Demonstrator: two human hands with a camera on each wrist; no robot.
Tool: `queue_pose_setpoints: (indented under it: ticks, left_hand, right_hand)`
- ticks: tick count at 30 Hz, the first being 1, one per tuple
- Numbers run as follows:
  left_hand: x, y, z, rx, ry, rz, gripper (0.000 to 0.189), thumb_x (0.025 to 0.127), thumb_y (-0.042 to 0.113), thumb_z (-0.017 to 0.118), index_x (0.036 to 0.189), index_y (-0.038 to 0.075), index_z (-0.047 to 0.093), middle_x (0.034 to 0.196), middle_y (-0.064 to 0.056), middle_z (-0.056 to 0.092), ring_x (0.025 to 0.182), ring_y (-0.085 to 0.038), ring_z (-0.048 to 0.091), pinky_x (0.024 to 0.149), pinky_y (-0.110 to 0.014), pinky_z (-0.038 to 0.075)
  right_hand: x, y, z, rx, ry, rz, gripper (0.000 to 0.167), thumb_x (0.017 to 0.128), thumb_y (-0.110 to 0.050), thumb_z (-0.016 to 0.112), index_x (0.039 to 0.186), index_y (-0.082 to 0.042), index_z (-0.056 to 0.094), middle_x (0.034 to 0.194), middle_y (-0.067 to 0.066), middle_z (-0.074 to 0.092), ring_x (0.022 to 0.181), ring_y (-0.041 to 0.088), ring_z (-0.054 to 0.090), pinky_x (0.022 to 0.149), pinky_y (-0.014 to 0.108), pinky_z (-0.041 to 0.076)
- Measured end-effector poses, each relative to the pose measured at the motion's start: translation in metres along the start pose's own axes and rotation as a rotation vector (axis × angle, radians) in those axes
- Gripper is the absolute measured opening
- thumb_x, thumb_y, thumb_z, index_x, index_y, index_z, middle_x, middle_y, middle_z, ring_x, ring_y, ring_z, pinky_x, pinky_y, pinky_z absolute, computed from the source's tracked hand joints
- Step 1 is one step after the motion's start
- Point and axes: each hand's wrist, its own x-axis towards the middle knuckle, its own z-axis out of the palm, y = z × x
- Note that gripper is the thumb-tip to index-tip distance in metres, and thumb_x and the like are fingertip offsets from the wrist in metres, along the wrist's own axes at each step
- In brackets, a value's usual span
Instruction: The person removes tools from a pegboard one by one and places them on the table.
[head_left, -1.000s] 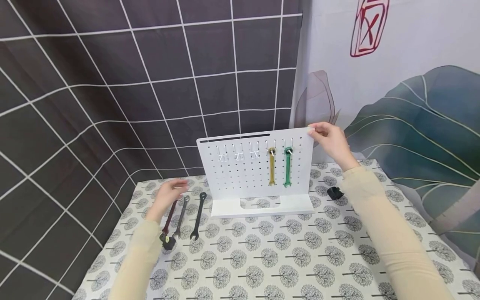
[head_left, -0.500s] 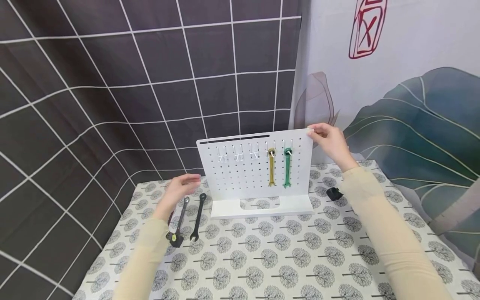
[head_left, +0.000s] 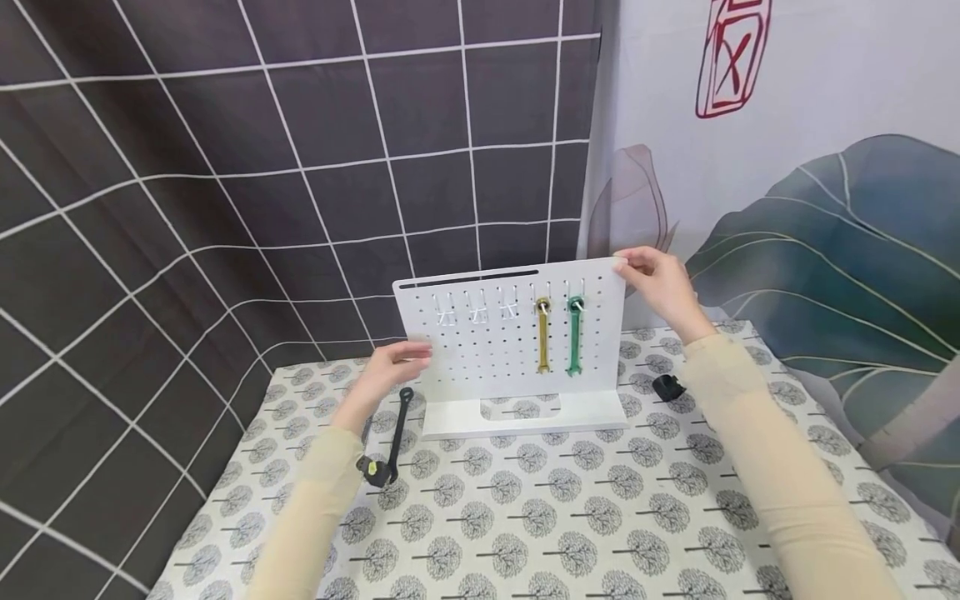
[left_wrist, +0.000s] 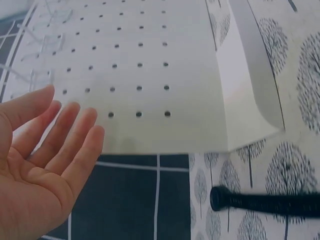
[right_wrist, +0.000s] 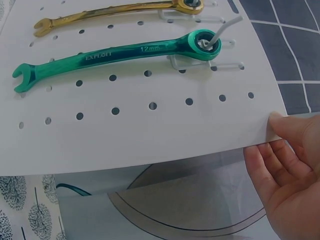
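Observation:
A white pegboard (head_left: 510,350) stands on the table, with a gold wrench (head_left: 543,337) and a green wrench (head_left: 575,337) hanging from wire hooks on its right half. My right hand (head_left: 660,283) pinches the board's upper right corner, thumb in front, fingers behind. My left hand (head_left: 388,373) is at the board's left edge, fingers loosely extended, holding nothing; in the left wrist view its fingers overlap the board's face. Below that hand a black wrench (head_left: 399,429) lies on the table. The left hand and forearm hide the other wrenches that lay beside it.
Three bare wire hooks (head_left: 478,308) sit on the board's left half. A small black object (head_left: 667,387) lies near the right forearm. Behind the table hang a dark grid curtain (head_left: 300,208) and a printed cloth (head_left: 810,250). The tablecloth (head_left: 525,517) has a tree print.
My left hand has moved right and slightly up, from above the loose wrenches to the board's left edge. The right hand keeps its pinch on the corner.

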Motion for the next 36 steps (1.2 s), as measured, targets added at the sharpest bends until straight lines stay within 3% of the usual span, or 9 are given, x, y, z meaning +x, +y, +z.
queue_pose_setpoints:
  ticks: [13, 23, 36]
  left_hand:
    - [0.021, 0.011, 0.034, -0.013, -0.077, 0.026, 0.041, 0.097, 0.013, 0.067, 0.136, 0.003, 0.060, 0.135, -0.014, 0.062, 0.120, -0.031, 0.061, 0.103, -0.041, 0.051]
    - [0.037, 0.019, 0.058, -0.054, -0.135, 0.046, 0.043, 0.096, 0.012, 0.068, 0.137, 0.003, 0.060, 0.135, -0.013, 0.063, 0.120, -0.029, 0.061, 0.101, -0.037, 0.053]
    - [0.050, 0.032, 0.088, -0.101, -0.192, 0.079, 0.041, 0.096, 0.010, 0.069, 0.135, 0.003, 0.061, 0.135, -0.012, 0.062, 0.121, -0.027, 0.061, 0.101, -0.035, 0.053]
  right_hand:
    - [-0.002, -0.002, 0.001, 0.002, 0.000, 0.007, 0.039, 0.101, -0.032, 0.064, 0.128, -0.004, 0.064, 0.123, 0.018, 0.068, 0.093, 0.007, 0.063, 0.078, 0.017, 0.049]
    - [-0.002, -0.004, 0.000, -0.001, 0.008, 0.004, 0.038, 0.101, -0.031, 0.064, 0.127, -0.004, 0.065, 0.122, 0.019, 0.069, 0.088, 0.001, 0.061, 0.077, 0.017, 0.049]
    - [-0.004, -0.007, -0.002, -0.013, -0.004, 0.007, 0.041, 0.101, -0.034, 0.063, 0.128, -0.004, 0.064, 0.123, 0.019, 0.068, 0.099, 0.020, 0.065, 0.079, 0.019, 0.049]
